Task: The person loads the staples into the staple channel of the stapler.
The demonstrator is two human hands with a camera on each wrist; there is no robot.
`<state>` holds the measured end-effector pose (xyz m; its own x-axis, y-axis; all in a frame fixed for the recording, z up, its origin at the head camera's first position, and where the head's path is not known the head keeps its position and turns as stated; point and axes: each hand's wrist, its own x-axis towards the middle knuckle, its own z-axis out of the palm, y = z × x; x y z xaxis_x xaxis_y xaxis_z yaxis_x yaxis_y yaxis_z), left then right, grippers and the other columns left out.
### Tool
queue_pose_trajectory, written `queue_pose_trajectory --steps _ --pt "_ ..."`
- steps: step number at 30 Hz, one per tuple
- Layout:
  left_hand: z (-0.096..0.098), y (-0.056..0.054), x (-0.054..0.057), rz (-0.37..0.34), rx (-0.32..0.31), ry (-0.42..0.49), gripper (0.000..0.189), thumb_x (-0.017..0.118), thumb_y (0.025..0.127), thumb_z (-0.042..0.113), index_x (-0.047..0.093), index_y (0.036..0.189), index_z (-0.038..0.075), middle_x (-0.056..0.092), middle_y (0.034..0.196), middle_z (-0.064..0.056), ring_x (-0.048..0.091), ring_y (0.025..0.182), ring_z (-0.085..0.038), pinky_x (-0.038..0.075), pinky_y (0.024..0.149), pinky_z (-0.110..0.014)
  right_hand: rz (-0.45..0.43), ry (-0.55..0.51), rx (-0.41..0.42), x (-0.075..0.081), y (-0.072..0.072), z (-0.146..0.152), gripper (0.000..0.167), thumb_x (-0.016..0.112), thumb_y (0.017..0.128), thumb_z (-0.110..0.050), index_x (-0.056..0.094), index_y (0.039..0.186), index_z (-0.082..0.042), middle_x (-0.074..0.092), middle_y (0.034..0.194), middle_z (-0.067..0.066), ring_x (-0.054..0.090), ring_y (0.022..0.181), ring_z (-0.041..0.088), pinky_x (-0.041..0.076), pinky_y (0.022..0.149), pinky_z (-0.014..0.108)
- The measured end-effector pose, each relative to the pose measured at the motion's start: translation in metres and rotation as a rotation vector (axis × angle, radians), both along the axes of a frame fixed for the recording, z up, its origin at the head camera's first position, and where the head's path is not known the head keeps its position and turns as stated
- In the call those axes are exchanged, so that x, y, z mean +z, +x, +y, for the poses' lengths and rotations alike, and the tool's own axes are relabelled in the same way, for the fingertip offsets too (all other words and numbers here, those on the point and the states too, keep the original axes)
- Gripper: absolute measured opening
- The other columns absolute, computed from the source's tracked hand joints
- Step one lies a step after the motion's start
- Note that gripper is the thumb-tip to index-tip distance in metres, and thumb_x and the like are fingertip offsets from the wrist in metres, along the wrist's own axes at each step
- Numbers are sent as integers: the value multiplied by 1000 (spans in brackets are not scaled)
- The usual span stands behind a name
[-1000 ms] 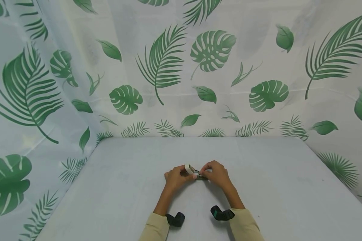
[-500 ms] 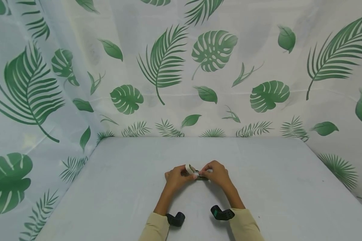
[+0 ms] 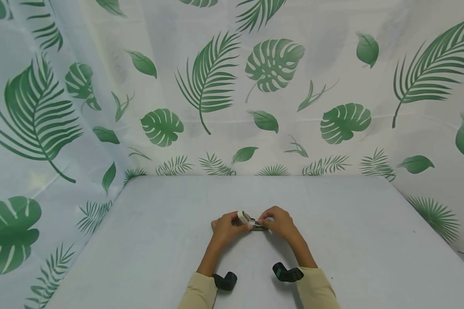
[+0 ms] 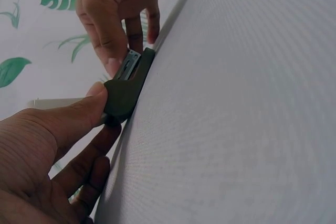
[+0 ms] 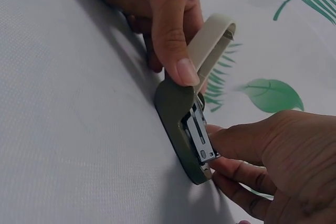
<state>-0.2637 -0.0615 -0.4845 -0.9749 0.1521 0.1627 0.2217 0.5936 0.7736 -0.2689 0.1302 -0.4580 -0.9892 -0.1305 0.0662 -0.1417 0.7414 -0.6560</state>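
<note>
A stapler [image 5: 176, 106] lies on the table with its cream top arm [image 5: 212, 40] swung up from the dark green base [image 4: 125, 95]. Its metal staple magazine [image 5: 200, 132] is exposed along the base. My left hand [image 3: 226, 227] grips the stapler at the hinge end, thumb on the side of the green body. At the front end, my right hand [image 3: 280, 223] pinches the magazine with thumb and fingertips. Fingers partly hide that end, so I cannot tell whether staples sit in the magazine.
The white-covered table [image 3: 170, 257] spreads around both hands. A leaf-printed curtain [image 3: 224, 94] stands behind and at the sides. A black wrist camera [image 3: 225, 281] sits on the left wrist, and another black camera [image 3: 287, 273] on the right.
My right hand has shifted slightly right along the stapler's magazine, exposing more of the metal. The left hand and the raised top arm stay in place.
</note>
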Motion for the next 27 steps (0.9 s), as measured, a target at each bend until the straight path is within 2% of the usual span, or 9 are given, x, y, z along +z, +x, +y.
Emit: queue_pose_trajectory --steps 6,12,18,23,27 --pt "2 0 0 -10 3 -1 23 79 79 39 73 95 23 76 93 2 66 90 -19 21 74 -38 5 -14 14 -2 0 4 6 71 86 -9 73 81 -9 67 104 10 59 100 27 45 80 46" --pt "3 0 0 -9 4 2 24 79 79 40 73 95 23 76 92 3 65 89 -18 22 74 -39 32 -33 20 -3 2 5 6 70 86 -8 73 81 -8 67 101 10 60 105 31 44 88 52" --pt "2 0 -1 -1 -4 -5 24 79 79 41 73 96 24 75 94 3 65 91 -18 23 74 -39 59 -68 21 -4 3 6 5 69 86 -6 72 83 -5 68 98 10 62 103 31 45 88 50" --pt "-2 1 -1 -8 -44 6 29 77 81 42 72 103 24 75 103 2 66 98 -20 25 77 -41 74 -97 32 -7 5 10 6 69 88 -10 72 89 -6 69 101 10 63 104 30 46 88 48" --pt "-8 2 1 -21 -74 36 32 75 83 40 71 110 23 74 103 1 65 99 -20 29 84 -48 64 -140 80 -13 6 16 10 71 88 -15 71 95 -8 70 109 10 61 114 33 43 99 53"
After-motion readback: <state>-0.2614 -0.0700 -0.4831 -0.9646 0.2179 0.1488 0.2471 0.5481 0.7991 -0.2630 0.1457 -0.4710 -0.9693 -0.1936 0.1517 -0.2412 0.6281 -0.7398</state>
